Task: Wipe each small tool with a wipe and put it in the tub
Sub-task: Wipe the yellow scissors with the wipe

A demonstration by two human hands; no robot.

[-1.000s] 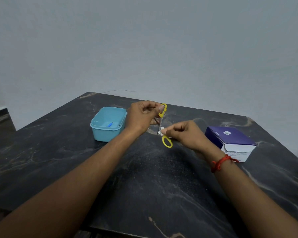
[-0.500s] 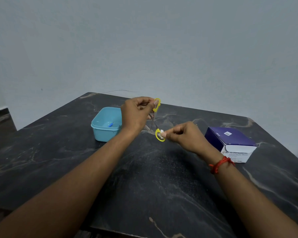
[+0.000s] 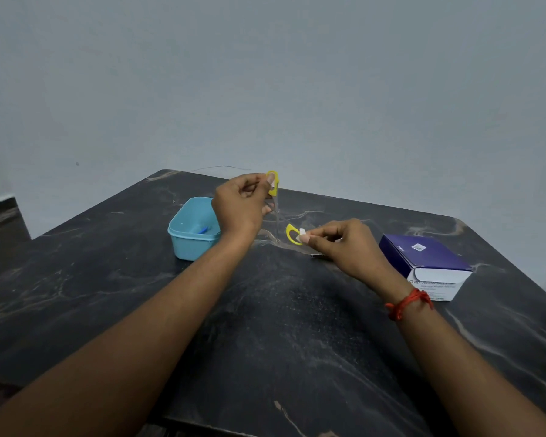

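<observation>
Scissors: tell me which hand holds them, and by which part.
The left hand grips the scissors by the upper yellow handle loop. The right hand pinches a white wipe against the lower loop.

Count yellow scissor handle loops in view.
2. The upper loop is pinched in the left hand; the lower loop is against the wipe pinched in the right hand. Each is partly covered.

A dark marble-patterned table [image 3: 265,326] with pale veins was seen. A light blue rectangular plastic tub [image 3: 192,247] was set on it at about eleven o'clock, and a purple and white cardboard box [image 3: 423,258] at about two o'clock, well apart. Between them a small thin dark object [image 3: 319,255] was laid, partly hidden.
</observation>
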